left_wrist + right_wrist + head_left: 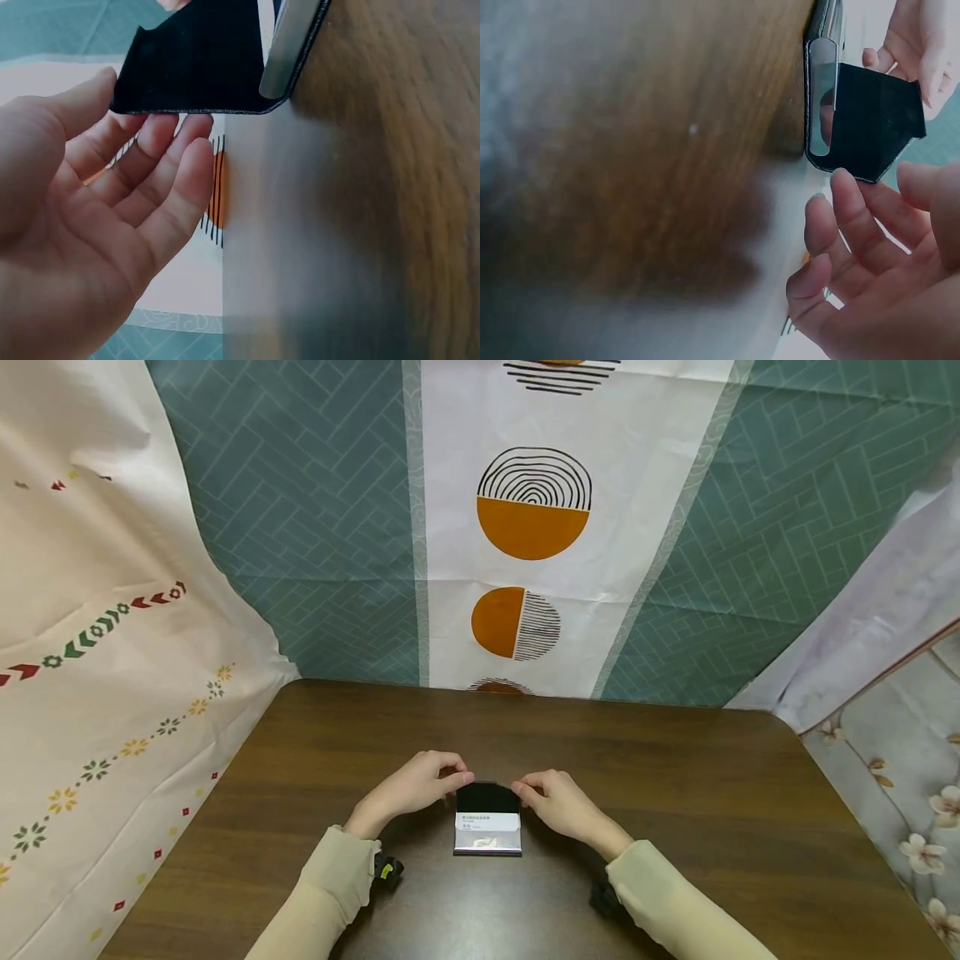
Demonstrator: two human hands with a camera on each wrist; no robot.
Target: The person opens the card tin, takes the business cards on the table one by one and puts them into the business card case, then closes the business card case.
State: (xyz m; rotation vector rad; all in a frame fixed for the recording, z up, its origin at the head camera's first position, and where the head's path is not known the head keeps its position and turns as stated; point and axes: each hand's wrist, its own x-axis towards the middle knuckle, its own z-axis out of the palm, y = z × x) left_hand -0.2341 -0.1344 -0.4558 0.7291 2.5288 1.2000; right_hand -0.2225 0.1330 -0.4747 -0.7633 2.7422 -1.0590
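Note:
A business card case [487, 843] lies on the table in front of me, its silvery metal pocket towards me. Its black flap [487, 796] is lifted, rising from the case's far side. White cards [477, 821] with small dark print stick out of the pocket. My left hand [416, 785] pinches the flap's left corner between thumb and fingers, the fingertips behind it. At the right corner, my right hand [564, 806] holds the flap likewise; in the right wrist view its fingers [851, 199] are behind the flap edge, partly hidden.
The dark brown wooden table [675, 793] extends all round the case. A patterned curtain [345, 527] hangs behind its far edge, with a cream cloth [97, 610] on the left and floral fabric [915, 760] on the right. Dark wrist devices [387, 870] sit under both cuffs.

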